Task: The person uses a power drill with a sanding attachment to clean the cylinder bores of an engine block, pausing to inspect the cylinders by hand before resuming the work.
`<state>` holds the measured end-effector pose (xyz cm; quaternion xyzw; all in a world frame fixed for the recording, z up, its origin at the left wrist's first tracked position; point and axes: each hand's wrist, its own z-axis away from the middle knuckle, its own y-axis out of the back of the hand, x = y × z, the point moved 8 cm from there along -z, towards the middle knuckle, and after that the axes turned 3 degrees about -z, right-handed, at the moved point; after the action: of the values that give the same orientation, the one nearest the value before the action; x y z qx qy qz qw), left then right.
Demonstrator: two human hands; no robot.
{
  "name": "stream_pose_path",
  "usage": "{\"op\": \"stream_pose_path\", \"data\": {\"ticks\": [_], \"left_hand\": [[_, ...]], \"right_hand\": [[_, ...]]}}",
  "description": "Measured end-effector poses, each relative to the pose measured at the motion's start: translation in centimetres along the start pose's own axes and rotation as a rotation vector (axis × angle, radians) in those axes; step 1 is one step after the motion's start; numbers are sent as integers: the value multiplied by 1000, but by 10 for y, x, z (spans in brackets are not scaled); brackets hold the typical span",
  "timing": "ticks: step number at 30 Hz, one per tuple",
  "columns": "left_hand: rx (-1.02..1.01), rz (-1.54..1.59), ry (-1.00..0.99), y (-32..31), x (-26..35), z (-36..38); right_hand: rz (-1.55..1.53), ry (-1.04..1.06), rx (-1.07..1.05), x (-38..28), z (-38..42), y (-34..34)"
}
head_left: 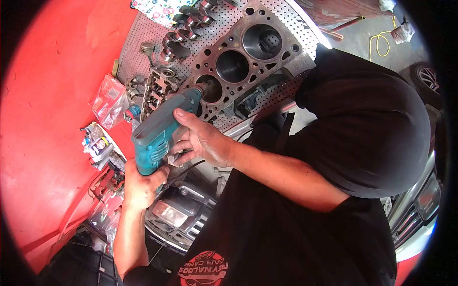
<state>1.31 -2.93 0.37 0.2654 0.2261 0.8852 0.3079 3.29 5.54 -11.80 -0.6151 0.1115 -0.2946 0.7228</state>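
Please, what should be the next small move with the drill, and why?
Perhaps close the right hand more around the drill, to steady it: that hand's fingers look loose, the left hand grips the rear, and the drill's front meets a hole in the metal block.

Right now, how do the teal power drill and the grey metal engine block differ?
Shape: the teal plastic-bodied power drill is long and narrow, while the broad grey metal engine block has at least three large round bores.
Support: the drill is in the bare left hand's grip; the block rests on the pale perforated surface.
Size: the drill looks smaller than the block.
Both are partly hidden: the drill by that hand, the block by the drill.
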Motion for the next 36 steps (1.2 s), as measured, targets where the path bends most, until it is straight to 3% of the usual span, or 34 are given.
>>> {"op": "stream_pose_path", "data": {"ticks": [8,10,13,26,32,36], "left_hand": [[-101,-69,13,-16,4,-19],[-148,162,-9,-30,18,-22],[-198,221,-22,-39,18,-29],[-161,-149,68,-48,-16,-70],[-168,58,56,-59,2,-70],[-158,-44,59,-56,-11,-76]], "right_hand": [[26,45,2,2,-6,11],[7,65,21,2,-5,10],[-5,97,49,2,-2,12],[-28,165,241,-8,3,28],[-58,214,266,-17,4,31],[-101,200,279,-16,2,39]]}}
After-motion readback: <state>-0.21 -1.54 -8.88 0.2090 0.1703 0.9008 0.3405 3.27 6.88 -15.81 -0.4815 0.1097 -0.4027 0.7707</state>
